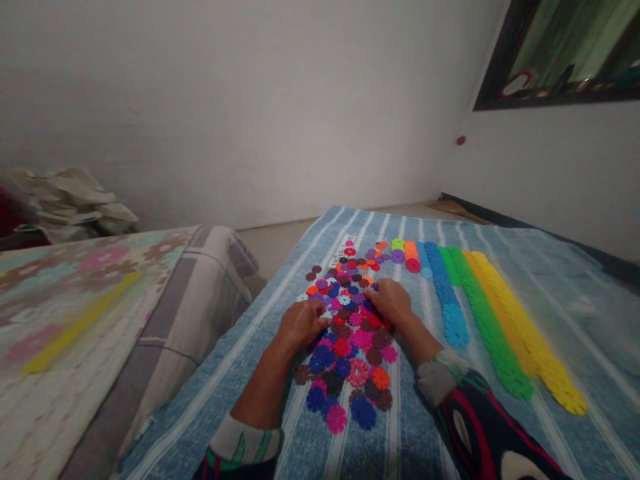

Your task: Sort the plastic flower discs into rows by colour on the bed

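A loose heap of flower-shaped plastic discs (359,372) in pink, blue, brown, orange, black and purple lies on the blue striped cloth. My left hand (303,325) rests at the heap's left side, fingers curled together by the discs; what they hold, if anything, is too small to make out. On the opposite side, my right hand (391,300) reaches into the heap with its fingertips pinched among the discs. Whether a disc is between those fingertips is hidden.
Right of the heap run overlapping rows of yellow discs (520,320), green discs (493,333) and blue discs (440,283). Short orange discs (411,251) sit at the far end. A second covered surface (165,320) stands left, across a gap, bearing a yellow strip (83,323).
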{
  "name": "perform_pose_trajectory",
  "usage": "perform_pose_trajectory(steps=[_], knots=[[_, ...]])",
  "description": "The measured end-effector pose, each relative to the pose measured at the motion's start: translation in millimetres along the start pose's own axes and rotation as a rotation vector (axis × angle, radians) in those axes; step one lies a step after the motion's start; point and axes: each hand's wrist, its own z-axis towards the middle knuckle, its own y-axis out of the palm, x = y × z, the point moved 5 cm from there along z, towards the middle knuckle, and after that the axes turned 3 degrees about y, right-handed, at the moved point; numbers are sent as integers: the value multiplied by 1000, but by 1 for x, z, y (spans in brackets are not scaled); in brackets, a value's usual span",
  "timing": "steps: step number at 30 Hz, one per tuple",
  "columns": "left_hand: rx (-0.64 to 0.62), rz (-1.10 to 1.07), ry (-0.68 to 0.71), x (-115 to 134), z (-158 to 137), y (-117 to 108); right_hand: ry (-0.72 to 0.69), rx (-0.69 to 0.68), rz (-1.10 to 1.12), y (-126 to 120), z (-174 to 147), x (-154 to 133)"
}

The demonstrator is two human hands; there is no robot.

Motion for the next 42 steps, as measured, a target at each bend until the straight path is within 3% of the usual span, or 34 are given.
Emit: perform_pose_trajectory(steps=[7,22,27,34,42], knots=[[-15,-41,16,0,1,3,39,27,40,4,0,4],[-4,-159,68,-6,7,4,-13,70,564,-4,7,17],[-14,-162,77,-7,9,3,-59,109,438,-36,25,32],[-26,-133,70,-6,10,1,43,197,123,-86,62,107],[-35,-113,58,-6,8,1,30,121,-16,-83,77,130]])
